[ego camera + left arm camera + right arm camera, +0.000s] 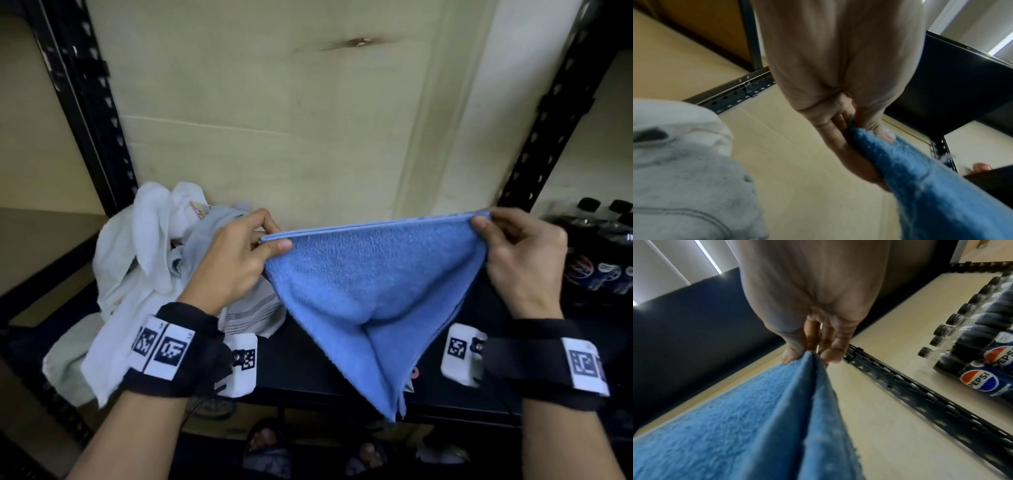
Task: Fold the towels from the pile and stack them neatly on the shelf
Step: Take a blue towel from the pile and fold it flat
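Note:
A blue towel (373,291), doubled over, hangs in the air above the dark shelf (308,356), its top edge stretched level between my hands and its lower part sagging to a point. My left hand (270,240) pinches the top left corner, thumb in front. My right hand (483,222) pinches the top right corner. In the left wrist view the thumb and fingers of my left hand (869,138) clamp the blue towel (931,186). In the right wrist view my right hand (807,356) nips the two layers of the towel (756,426). The pile of white and grey towels (147,260) lies at the left.
Black perforated uprights (92,113) frame the bay, with a pale back panel (291,120) behind. A pack of Pepsi bottles (603,246) stands in the bay to the right. The pile's grey cloth (684,178) sits close under my left wrist. Feet in sandals (267,445) show below.

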